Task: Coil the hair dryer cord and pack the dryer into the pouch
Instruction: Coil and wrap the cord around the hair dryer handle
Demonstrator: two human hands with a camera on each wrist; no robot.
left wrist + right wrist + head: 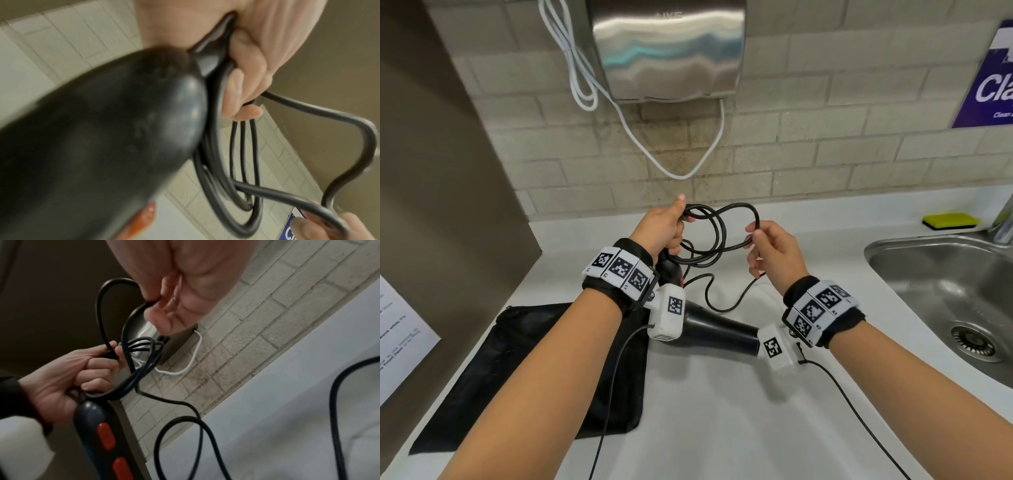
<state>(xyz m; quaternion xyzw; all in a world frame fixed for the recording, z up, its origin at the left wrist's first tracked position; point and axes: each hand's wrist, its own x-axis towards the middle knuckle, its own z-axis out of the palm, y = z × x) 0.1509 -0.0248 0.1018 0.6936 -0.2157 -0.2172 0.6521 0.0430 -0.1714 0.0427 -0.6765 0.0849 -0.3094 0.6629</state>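
A black hair dryer (pixel 717 330) lies on the white counter with its handle (pixel 98 431), which bears red switches, raised toward my left hand. My left hand (pixel 666 228) grips several loops of the black cord (pixel 717 233) above the counter; in the left wrist view its fingers (pixel 242 91) curl round the strands beside the dryer handle (pixel 102 146). My right hand (pixel 774 246) pinches the cord at the loops' right side, as the right wrist view shows (pixel 156 301). Loose cord (pixel 726 301) trails on the counter. A flat black pouch (pixel 524 373) lies at the left, partly under my left forearm.
A steel sink (pixel 945 301) sits at the right, a yellow sponge (pixel 950 221) behind it. A metal hand dryer (pixel 667 48) with white cables (pixel 681 171) hangs on the tiled wall. A brown partition (pixel 431 205) bounds the left. A paper sheet (pixel 400 342) lies at far left.
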